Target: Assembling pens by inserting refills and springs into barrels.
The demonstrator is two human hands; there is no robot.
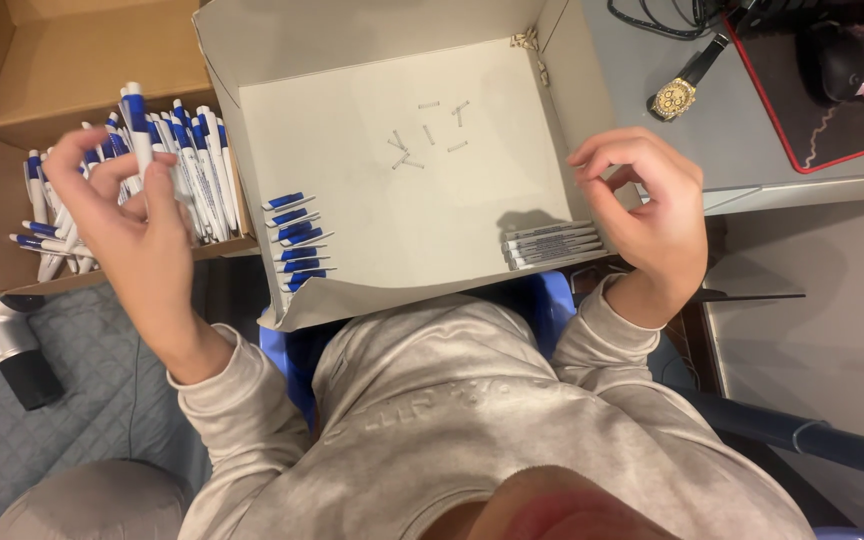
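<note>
Pen [138, 125]: white barrel, blue grip section.

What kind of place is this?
Probably a home desk used for small packing work: a cardboard box of pens, a white tray on the lap, a wristwatch on the desk.

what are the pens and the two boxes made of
Pens: probably smooth plastic, glossy white barrels with blue parts. Brown box: corrugated cardboard, matte, raw folded flaps. White box: likely thin paperboard, matte, creased at its corners and bent along its front edge.

Gold wristwatch [674, 97], perhaps a massage gun [2, 345].
</note>
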